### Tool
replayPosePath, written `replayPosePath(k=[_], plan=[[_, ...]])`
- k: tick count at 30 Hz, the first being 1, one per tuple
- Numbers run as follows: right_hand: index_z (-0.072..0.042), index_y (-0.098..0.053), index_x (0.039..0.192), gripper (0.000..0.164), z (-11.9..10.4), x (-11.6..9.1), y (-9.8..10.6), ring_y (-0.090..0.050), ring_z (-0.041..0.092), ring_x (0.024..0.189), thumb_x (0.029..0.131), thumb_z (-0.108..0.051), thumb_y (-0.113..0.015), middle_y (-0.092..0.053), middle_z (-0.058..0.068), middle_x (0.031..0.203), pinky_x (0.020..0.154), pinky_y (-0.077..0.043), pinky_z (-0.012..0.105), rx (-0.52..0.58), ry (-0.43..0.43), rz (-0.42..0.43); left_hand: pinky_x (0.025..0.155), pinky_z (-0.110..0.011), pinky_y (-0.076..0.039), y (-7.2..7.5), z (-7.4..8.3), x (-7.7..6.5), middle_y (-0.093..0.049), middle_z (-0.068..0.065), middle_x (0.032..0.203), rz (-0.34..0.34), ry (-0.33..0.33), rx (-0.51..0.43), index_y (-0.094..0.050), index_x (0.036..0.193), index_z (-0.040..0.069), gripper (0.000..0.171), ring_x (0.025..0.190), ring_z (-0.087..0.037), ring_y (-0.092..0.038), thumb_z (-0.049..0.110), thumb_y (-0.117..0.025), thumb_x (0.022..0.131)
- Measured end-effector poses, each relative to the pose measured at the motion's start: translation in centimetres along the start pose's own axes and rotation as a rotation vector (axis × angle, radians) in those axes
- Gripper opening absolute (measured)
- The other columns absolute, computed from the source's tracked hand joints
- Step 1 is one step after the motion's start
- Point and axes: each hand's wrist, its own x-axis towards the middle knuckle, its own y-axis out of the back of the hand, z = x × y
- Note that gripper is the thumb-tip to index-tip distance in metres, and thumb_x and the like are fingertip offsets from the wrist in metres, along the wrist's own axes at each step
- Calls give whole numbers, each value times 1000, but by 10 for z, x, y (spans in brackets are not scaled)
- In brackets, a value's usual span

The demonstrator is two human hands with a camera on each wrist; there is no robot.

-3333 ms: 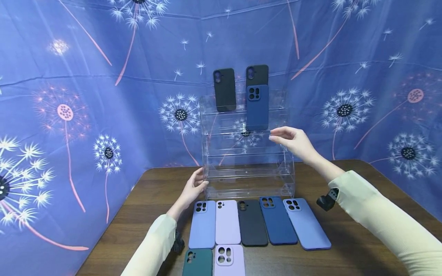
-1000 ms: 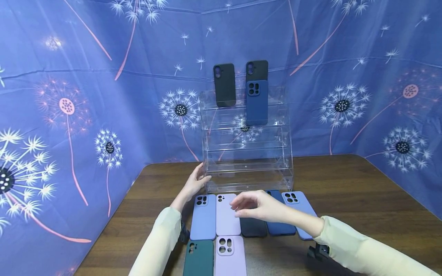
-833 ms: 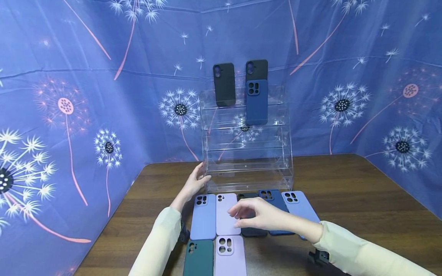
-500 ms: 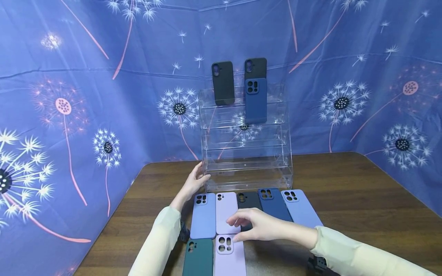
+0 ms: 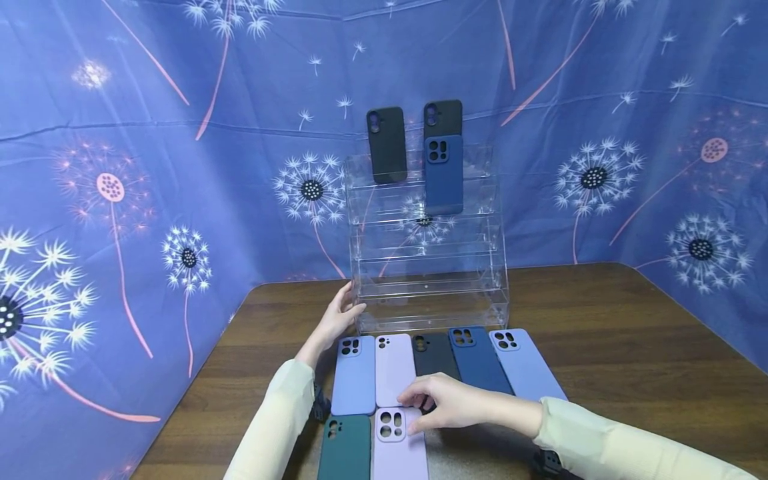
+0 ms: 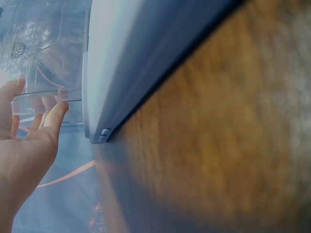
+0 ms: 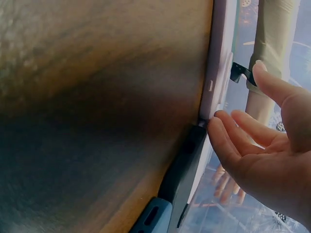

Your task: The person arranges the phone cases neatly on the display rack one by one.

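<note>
My left hand (image 5: 336,320) grips the lower left edge of a clear tiered display rack (image 5: 427,291), thumb in front and fingers behind; the left wrist view shows the hand (image 6: 36,141) at the clear panel. My right hand (image 5: 447,401), fingers loosely bent and thumb apart, is at the upper right corner of a lilac phone case (image 5: 399,457) with a large camera cutout. From the right wrist, fingertips of the hand (image 7: 262,136) show right at the top end of that lilac case (image 7: 216,73). Nothing sits between thumb and fingers.
On the rack stand two black phone cases (image 5: 387,147) and a dark blue case (image 5: 444,177). Flat on the table (image 5: 630,333) lie a light blue case (image 5: 354,383), another lilac one (image 5: 395,367), a black one (image 5: 433,357), a dark blue one (image 5: 480,363), another light blue one (image 5: 528,367) and a green one (image 5: 345,450).
My right hand has come down from beside the rack, over the row of cases, to the nearer lilac phone case. My left hand stays at the rack's edge.
</note>
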Motion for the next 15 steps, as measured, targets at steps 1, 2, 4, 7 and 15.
replayPosePath(k=[1,2,4,7,15], plan=[[0,-65,111,39,0,0,-1,-58,4,87,82,-25,-73,-66,6,101,72,-53,18,-9,3,1,97,-52,-44,0,-4,2,-28,-26,148,10,1,1,-15,150,9,69,127,-40,-44,10,-56,94],[0,-66,110,39,0,0,-1,-57,3,86,81,-25,-74,-65,5,99,71,-52,18,-19,4,3,96,-51,-45,0,-8,5,-30,-25,148,20,-1,1,-16,150,10,69,126,-39,-45,11,-56,94],[-1,-66,108,40,-1,0,-2,-56,1,83,79,-26,-75,-66,3,96,69,-51,17,-54,6,13,96,-50,-46,0,-15,10,-31,-23,147,40,-2,-5,-18,150,12,69,126,-37,-46,12,-57,93],[-1,-67,106,41,-3,-1,-2,-55,1,81,76,-26,-78,-66,2,93,69,-51,16,-101,2,38,97,-48,-46,-2,-19,13,-33,-21,148,54,-3,-3,-20,150,15,68,125,-35,-47,15,-58,93],[0,-67,102,49,-11,-5,-12,-54,3,80,68,-31,-83,-63,1,90,70,-49,16,-159,-61,112,99,-48,-44,-2,-18,9,-30,-18,150,50,18,19,-19,150,16,69,129,-34,-44,17,-58,93]])
